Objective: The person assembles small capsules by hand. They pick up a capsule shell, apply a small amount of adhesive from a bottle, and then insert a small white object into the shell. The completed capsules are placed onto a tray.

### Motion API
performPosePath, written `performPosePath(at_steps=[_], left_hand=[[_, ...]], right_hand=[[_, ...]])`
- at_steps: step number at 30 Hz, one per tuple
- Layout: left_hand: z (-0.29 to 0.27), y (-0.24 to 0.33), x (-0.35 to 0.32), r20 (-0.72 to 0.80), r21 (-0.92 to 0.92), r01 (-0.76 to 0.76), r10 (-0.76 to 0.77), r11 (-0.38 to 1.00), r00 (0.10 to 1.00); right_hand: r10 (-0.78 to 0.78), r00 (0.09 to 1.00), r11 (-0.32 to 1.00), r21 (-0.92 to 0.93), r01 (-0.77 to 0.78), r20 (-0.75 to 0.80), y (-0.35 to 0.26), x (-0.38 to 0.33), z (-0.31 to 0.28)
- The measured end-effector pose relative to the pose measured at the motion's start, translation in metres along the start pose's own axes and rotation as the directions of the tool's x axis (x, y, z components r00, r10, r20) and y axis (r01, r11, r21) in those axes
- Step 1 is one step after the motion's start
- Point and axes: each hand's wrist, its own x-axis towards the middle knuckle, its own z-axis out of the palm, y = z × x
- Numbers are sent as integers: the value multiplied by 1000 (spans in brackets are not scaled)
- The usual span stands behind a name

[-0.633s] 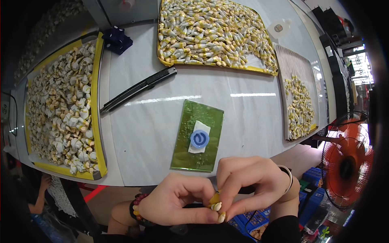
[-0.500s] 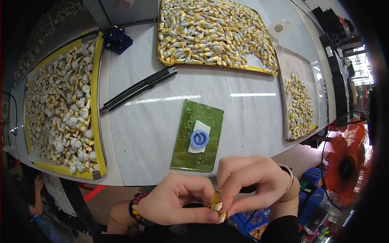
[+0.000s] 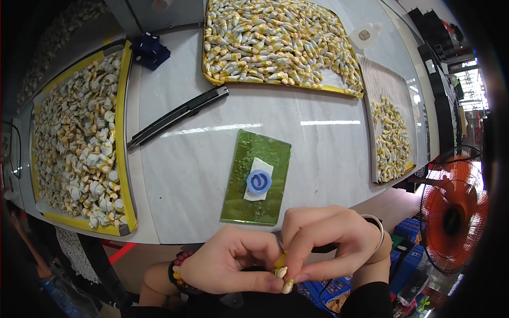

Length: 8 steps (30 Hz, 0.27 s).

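Note:
Close to the table's near edge, my left hand (image 3: 233, 262) and my right hand (image 3: 331, 241) meet, both closed in a pinch. Between their fingertips shows a small white-and-yellow piece (image 3: 280, 272) with a rounded tip. A second cream-tipped piece (image 3: 288, 286) sticks out just below it; whether the two are joined I cannot tell. Fingers cover most of both. Beyond my hands lies a green glassy slab (image 3: 260, 146), bearing a white pad (image 3: 263, 163) and a round blue cap-like dish (image 3: 259, 182) with a dark curved smear inside.
Left stands a yellow-edged tray (image 3: 130, 204) heaped with white-and-cream pieces. A similar tray (image 3: 339, 90) of pieces lies at the back, a lined tray (image 3: 382, 74) at the right. A black utility knife (image 3: 177, 116) rests between. An orange fan (image 3: 453, 212) stands right.
My hands keep their pinch, with the pieces between them shifted very slightly. The table things sit a little further left in the picture. At the lower left another person's arm has moved.

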Motion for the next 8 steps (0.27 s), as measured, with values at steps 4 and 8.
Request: performPosePath(at_steps=[4,8], left_hand=[[-1,0,0,-1,-18,5,-5,1000,1000],[2,0,-1,-22,-35,5,-6,999,1000]], right_hand=[[3,1000,1000,-12,-4,-22,0,-1,2],[8,997,999,-41,-11,-74,1,-3,4]])
